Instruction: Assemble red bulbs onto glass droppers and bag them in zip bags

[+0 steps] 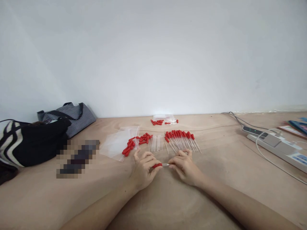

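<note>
Between finger and thumb, my left hand (145,168) pinches a red rubber bulb (157,165). A clear thin tube (165,164) runs from the bulb to the fingertips of my right hand (184,166), which grip its far end. Beyond my hands lies a row of clear tubes (157,143) side by side. To its right are several droppers (183,140) with red bulbs at their far ends. Loose red bulbs (129,146) lie left of the tubes, partly on flat clear plastic bags (115,145).
Further back, a small clear bag (165,118) lies near more red bulbs (157,122). Black and striped bags (81,119) and a blurred dark object (78,159) are at the left. A power strip (283,147) with cables and some flat coloured items (297,127) are at the right.
</note>
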The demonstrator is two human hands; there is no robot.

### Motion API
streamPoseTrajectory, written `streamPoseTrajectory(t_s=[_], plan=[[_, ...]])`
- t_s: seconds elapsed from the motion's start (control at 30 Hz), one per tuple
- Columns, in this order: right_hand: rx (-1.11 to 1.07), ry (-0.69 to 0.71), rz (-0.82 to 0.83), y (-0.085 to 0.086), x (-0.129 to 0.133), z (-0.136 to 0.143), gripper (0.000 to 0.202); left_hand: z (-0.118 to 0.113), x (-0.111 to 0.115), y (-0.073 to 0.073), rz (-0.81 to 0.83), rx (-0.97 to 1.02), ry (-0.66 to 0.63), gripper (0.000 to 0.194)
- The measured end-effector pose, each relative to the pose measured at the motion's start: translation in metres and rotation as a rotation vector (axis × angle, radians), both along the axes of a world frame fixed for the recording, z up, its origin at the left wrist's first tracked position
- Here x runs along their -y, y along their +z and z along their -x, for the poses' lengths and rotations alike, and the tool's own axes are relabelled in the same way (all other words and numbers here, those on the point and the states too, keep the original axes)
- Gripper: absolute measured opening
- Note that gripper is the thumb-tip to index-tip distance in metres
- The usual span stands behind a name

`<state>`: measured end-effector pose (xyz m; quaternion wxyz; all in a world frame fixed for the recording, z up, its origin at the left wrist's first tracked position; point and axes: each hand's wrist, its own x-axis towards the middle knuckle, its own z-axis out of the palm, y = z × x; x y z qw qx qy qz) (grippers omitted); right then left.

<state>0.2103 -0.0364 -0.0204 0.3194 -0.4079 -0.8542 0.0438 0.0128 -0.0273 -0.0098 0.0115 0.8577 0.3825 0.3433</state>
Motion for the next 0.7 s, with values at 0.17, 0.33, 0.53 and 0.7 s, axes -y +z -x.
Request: streamPoseTrajectory(t_s=[0.17,0.33,0.53,0.7], plan=[[-0.049,0.003,-0.062,-0.007,0.001,0.003,0.022,-0.003,0.003,-0.002,-0.014,0.019,-0.021,0.010],[0.000,0.004,-0.031,-0.007,0.000,0.003,0.022,-0.003,0.003,-0.005,-0.009,0.004,-0.007,0.011],[0.041,0.028,0.027,-0.002,-0.001,0.004,0.021,0.000,0.000,-0.006,0.000,-0.016,-0.014,0.009],[-0.043,-0.191,-0.029,0.003,-0.019,-0.016,0.021,0.016,-0.015,-0.003,-0.029,-0.121,0.090,0.045]])
